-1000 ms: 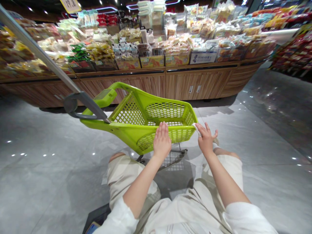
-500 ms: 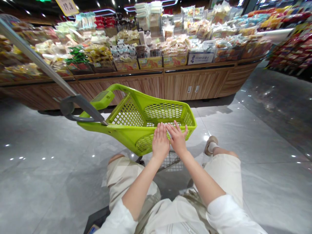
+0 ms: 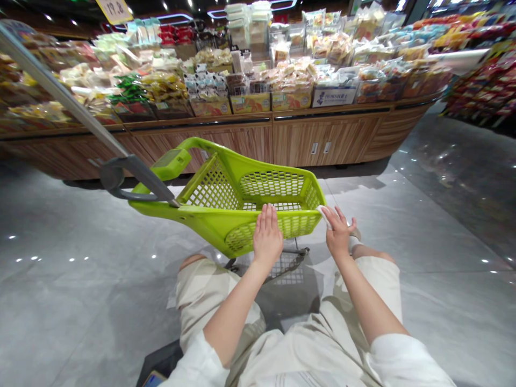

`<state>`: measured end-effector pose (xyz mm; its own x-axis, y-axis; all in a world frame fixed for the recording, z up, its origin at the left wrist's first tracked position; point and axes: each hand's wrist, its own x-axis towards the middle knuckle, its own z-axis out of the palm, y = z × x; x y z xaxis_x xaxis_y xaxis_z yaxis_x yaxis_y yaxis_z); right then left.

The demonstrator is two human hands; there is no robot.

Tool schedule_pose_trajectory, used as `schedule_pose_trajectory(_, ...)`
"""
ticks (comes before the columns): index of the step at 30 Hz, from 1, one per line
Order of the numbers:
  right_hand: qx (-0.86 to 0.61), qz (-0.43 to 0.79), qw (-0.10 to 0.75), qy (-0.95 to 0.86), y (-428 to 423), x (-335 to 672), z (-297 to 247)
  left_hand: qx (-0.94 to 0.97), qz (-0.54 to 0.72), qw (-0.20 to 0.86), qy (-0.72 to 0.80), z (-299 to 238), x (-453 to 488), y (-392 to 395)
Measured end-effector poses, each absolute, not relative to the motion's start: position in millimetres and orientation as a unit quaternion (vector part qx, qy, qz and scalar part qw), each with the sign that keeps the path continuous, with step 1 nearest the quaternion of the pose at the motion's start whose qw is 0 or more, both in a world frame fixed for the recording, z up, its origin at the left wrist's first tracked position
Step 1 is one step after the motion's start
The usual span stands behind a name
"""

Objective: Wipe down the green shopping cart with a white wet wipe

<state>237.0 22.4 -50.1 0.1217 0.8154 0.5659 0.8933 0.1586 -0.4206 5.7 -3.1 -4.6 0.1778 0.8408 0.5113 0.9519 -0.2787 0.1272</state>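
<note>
Head view — left hand point(image 3: 266, 236) and right hand point(image 3: 339, 232) on a lime-green plastic shopping trolley point(image 3: 201, 212)

1. Left hand: open, palm down, fingers extended and close together. It rests on the near rim of the trolley and is not clamped.
2. Right hand: fingers slightly spread, lying across the rim at the near right corner. A small white tissue point(image 3: 323, 213) sits at the fingertips, against the rim — whether it is gripped cannot be told from this view.
3. Hand separation: the hands are apart, on the same rim.
4. Trolley position: it stands on the grey tile floor point(image 3: 80, 312) directly ahead of the person's beige shorts point(image 3: 213, 298), with its perforated basket walls angled away from the hands. A long grey metal handle point(image 3: 68, 97) runs from its left side toward the upper left of the view.
5. Surroundings: beyond the trolley stands a wood-panelled display desk point(image 3: 322, 138), stacked with bagged baked goods in printed cartons point(image 3: 290, 78). A yellow price sign point(image 3: 115, 9) hangs above it — a rack of red-packaged goods point(image 3: 484, 80) stands at the far right.
</note>
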Motion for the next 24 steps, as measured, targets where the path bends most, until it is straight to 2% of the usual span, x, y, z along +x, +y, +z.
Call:
schedule_pose_trajectory(4,-0.655,-0.046,0.396,-0.642,21,193,-35,-0.747,-0.248,0.113,-0.606,-6,9,0)
schedule_pose_trajectory(12,-0.545,-0.010,0.368,-0.753,17,112,-6,-0.742,-0.242,0.117,-0.614,-9,5,-3)
schedule_pose_trajectory(17,-0.527,-0.057,0.317,-0.786,19,152,-11,-0.747,-0.249,0.120,-0.605,-8,0,-6)
schedule_pose_trajectory(24,-0.607,-0.074,0.351,-0.709,26,238,-48,-0.749,-0.245,0.119,-0.604,-10,0,-5)
